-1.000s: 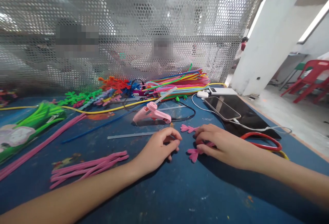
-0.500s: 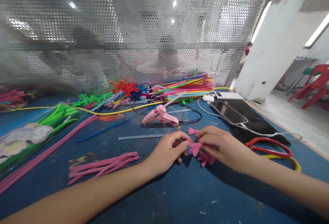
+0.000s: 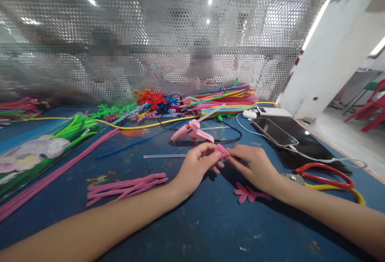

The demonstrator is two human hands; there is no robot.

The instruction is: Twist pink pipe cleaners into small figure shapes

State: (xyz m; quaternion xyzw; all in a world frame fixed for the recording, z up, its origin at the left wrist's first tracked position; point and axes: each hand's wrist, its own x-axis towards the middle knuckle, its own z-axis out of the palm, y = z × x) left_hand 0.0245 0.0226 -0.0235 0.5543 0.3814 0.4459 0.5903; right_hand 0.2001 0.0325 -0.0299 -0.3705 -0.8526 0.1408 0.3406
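Between my two hands, just over the blue table, is a small folded piece of pink pipe cleaner (image 3: 222, 150). My left hand (image 3: 199, 166) pinches its left side between thumb and fingers. From the other side, my right hand (image 3: 255, 166) grips it with the fingertips, which partly hide it. Below my right hand a branched pink pipe-cleaner shape (image 3: 248, 193) lies on the table. A pink glue gun (image 3: 192, 132) with a clear glue stick rests just beyond my left hand. Several loose pink pipe cleaners (image 3: 126, 188) lie beside my left forearm.
Scissors (image 3: 326, 176) with red and yellow handles lie by my right forearm. A phone (image 3: 275, 132) on a cable rests on a black tablet-like slab (image 3: 319, 154). Colourful pipe cleaners (image 3: 222, 97) are heaped by the perforated metal screen (image 3: 168, 21); a bagged green bundle (image 3: 45, 150) lies left.
Both hands have moved slightly away from me, and the pink piece between them is turned and looks more compact. The branched shape on the table shows more clearly. The view has shifted a little.
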